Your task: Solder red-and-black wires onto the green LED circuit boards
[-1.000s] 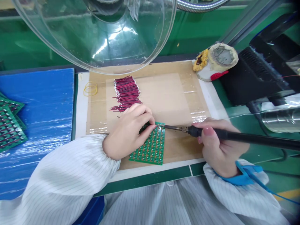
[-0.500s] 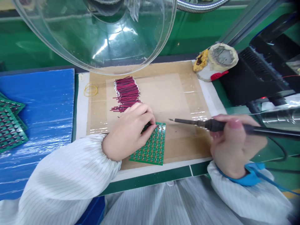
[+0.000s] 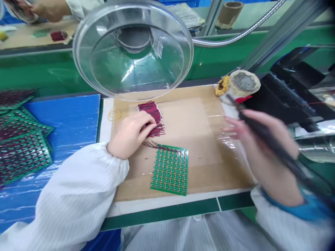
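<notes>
Left hand [image 3: 131, 134] rests on the pile of red wires [image 3: 153, 116] at the back-left of the brown mat [image 3: 199, 139], fingers curled over the near end of the pile, apparently pinching at a few wires, but whether any are actually gripped I can't tell. Right hand [image 3: 261, 150] is blurred, closed around the black soldering iron [image 3: 264, 136], tip pointing up and back toward the sponge holder [image 3: 242, 83].

Green circuit board [image 3: 171, 169] lies flat on the mat, front centre, just right of the left hand and not held. A few wires already sit along its back edge.

Handling, as I judge it: wires are v. light, thin and bendy, w/ bare ends; best pinched mid-length on the red sleeve, one at a time, since they tangle and roll. Board is thin, stiff, light, prob. slides easily on the taped mat; hold by its edges or press flat w/ fingertips, not on the pads. Iron: grip the black handle only, tip is likely hot.

Room: open mat right of the board and behind it. Big clear lens [image 3: 133, 48] hangs above the back of the mat, so limited headroom there. Board's front edge is near the mat's front edge. Blue sheet [image 3: 73, 115] at left carries more stacked boards [image 3: 22, 146]. Another person's hand [image 3: 49, 8] works at the far bench, well apart.
</notes>
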Motion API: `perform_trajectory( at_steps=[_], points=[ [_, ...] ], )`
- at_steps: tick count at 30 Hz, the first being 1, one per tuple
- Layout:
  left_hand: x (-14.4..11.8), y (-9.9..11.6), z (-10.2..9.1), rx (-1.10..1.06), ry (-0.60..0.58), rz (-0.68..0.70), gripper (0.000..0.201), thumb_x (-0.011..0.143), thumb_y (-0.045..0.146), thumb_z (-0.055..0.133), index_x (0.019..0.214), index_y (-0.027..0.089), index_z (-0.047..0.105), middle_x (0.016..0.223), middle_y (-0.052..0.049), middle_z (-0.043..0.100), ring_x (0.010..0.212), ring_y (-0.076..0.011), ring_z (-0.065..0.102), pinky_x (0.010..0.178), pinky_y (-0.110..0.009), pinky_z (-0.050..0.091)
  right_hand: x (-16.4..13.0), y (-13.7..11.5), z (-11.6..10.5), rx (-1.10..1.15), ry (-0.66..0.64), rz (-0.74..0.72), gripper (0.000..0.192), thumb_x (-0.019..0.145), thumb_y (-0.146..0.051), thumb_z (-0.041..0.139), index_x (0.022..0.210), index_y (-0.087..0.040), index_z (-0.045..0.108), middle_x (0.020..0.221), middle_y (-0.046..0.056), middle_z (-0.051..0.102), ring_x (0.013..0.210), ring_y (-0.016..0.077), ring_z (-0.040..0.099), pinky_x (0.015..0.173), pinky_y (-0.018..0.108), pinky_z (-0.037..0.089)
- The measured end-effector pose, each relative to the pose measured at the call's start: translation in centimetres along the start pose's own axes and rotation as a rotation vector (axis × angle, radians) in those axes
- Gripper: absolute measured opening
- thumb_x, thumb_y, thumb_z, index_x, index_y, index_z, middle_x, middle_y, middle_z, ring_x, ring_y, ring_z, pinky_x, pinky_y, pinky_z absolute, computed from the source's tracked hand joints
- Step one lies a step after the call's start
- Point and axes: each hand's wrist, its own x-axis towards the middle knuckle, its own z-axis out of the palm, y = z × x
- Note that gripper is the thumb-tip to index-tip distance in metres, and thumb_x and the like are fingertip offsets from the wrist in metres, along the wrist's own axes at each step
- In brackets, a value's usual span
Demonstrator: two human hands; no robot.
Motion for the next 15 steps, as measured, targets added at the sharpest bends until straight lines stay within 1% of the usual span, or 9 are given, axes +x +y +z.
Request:
perform_trajectory(
  at_steps=[1, 2, 3, 4, 6, 8, 11, 13, 15],
  points=[
    [-0.2, 0.2, 0.1, -0.015, 0.025, -0.005, 0.013, 0.094, 0.023, 0.054, 0.090, 0.015, 0.063, 0.087, -0.002, 0.065, 0.079, -0.0139, 0.059, 0.074, -0.027, 0.047, -1.0, -0.4, 0.6, 0.024, -0.135, -0.011, 0.051, 0.084, -0.030, 0.066, 0.131, -0.028, 0.048, 0.123, 0.006, 0.064, 0.103, 0.0217, 0.067, 0.089, 0.040, 0.059],
    [-0.4, 0.4, 0.2, -0.026, 0.046, -0.012, 0.012, 0.094, 0.022, 0.054, 0.091, 0.015, 0.063, 0.087, -0.002, 0.066, 0.079, -0.0131, 0.060, 0.075, -0.026, 0.047, -2.0, -0.7, 1.2, 0.005, -0.259, -0.051, 0.063, 0.078, -0.032, 0.073, 0.135, -0.029, 0.044, 0.129, 0.005, 0.060, 0.112, 0.0228, 0.063, 0.093, 0.039, 0.058],
    [-0.6, 0.6, 0.3, -0.037, 0.064, -0.021, 0.010, 0.094, 0.021, 0.055, 0.092, 0.015, 0.063, 0.088, -0.001, 0.066, 0.079, -0.0123, 0.061, 0.076, -0.025, 0.048, -2.9, -0.9, 1.7, -0.033, -0.386, -0.074, 0.069, 0.078, -0.032, 0.073, 0.138, -0.030, 0.040, 0.135, 0.004, 0.056, 0.121, 0.0221, 0.058, 0.101, 0.039, 0.053],
    [-0.7, 0.7, 0.3, -0.047, 0.078, -0.027, 0.009, 0.094, 0.021, 0.056, 0.094, 0.016, 0.063, 0.088, -0.001, 0.067, 0.079, -0.0116, 0.061, 0.077, -0.024, 0.049, -3.6, -0.9, 2.2, -0.036, -0.465, -0.120, 0.070, 0.079, -0.032, 0.072, 0.140, -0.030, 0.037, 0.137, 0.003, 0.055, 0.124, 0.0210, 0.056, 0.105, 0.038, 0.051],
    [-1.0, 0.9, 0.4, -0.059, 0.104, -0.023, 0.010, 0.094, 0.020, 0.056, 0.098, 0.016, 0.064, 0.091, -0.001, 0.069, 0.080, -0.0108, 0.063, 0.078, -0.022, 0.050, -4.4, -0.8, 3.0, -0.038, -0.554, -0.181, 0.069, 0.082, -0.031, 0.069, 0.142, -0.030, 0.034, 0.140, 0.002, 0.052, 0.127, 0.0188, 0.052, 0.109, 0.036, 0.047],
    [-1.3, 1.1, 0.4, -0.062, 0.127, 0.006, 0.011, 0.094, 0.019, 0.056, 0.100, 0.015, 0.064, 0.093, -0.002, 0.070, 0.082, -0.0107, 0.065, 0.079, -0.022, 0.051, -4.6, -0.6, 3.4, -0.019, -0.566, -0.210, 0.067, 0.084, -0.030, 0.067, 0.142, -0.030, 0.033, 0.141, 0.001, 0.051, 0.127, 0.0179, 0.052, 0.110, 0.035, 0.046],
    [-1.4, 1.5, 0.5, -0.062, 0.151, 0.071, 0.011, 0.092, 0.017, 0.059, 0.101, 0.014, 0.064, 0.096, -0.003, 0.071, 0.084, -0.0107, 0.066, 0.082, -0.021, 0.052, -4.3, -0.8, 3.3, 0.014, -0.540, -0.200, 0.065, 0.084, -0.028, 0.067, 0.140, -0.029, 0.036, 0.138, 0.002, 0.054, 0.125, 0.0181, 0.055, 0.107, 0.035, 0.048],
    [-1.5, 1.9, 0.5, -0.058, 0.161, 0.111, 0.009, 0.091, 0.018, 0.061, 0.098, 0.014, 0.064, 0.095, -0.002, 0.071, 0.085, -0.0105, 0.066, 0.083, -0.021, 0.052, -4.2, -1.2, 2.8, 0.022, -0.476, -0.160, 0.057, 0.086, -0.025, 0.064, 0.137, -0.030, 0.041, 0.130, 0.000, 0.061, 0.120, 0.0163, 0.059, 0.103, 0.031, 0.051],
    [-1.7, 2.3, 0.5, -0.038, 0.160, 0.154, 0.007, 0.091, 0.019, 0.061, 0.095, 0.015, 0.064, 0.093, -0.001, 0.071, 0.084, -0.0102, 0.067, 0.083, -0.020, 0.053, -4.0, -1.5, 2.2, 0.027, -0.342, -0.118, 0.044, 0.088, -0.023, 0.062, 0.130, -0.030, 0.051, 0.109, -0.003, 0.071, 0.108, 0.0142, 0.065, 0.094, 0.026, 0.055]
  ],
)
